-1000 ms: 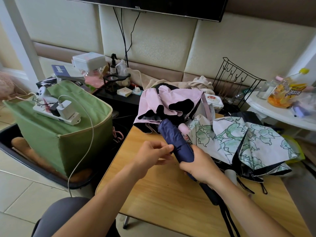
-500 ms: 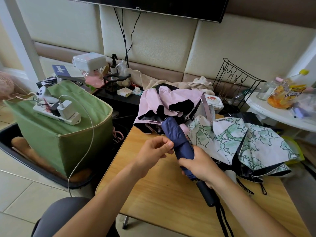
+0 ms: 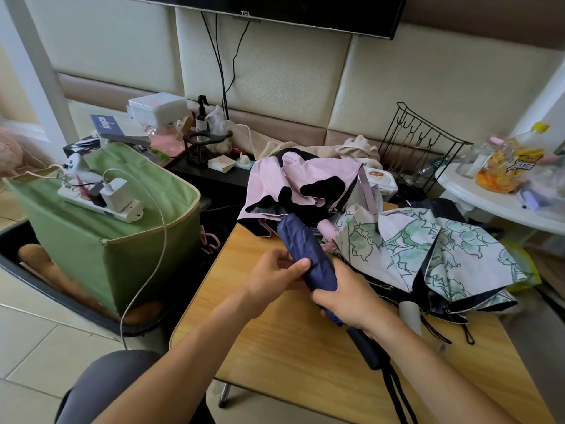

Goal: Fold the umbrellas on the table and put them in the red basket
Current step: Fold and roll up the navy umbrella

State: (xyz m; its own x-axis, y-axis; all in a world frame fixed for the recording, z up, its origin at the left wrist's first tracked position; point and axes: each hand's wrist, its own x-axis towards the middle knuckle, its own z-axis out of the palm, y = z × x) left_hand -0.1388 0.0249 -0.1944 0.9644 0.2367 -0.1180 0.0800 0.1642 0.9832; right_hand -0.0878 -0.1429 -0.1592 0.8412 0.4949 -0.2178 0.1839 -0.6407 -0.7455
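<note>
Navy umbrella [image 3: 305,252] rolled, both hands clamped on it (left hand [image 3: 272,278], right hand [image 3: 351,296]); pink umbrella [image 3: 299,186] and floral umbrella [image 3: 443,249] beyond them unfolded; red basket unseen.

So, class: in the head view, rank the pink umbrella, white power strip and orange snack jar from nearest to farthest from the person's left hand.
1. pink umbrella, just beyond the left hand.
2. white power strip, on the green box at left.
3. orange snack jar, far right, on the white table.
</note>
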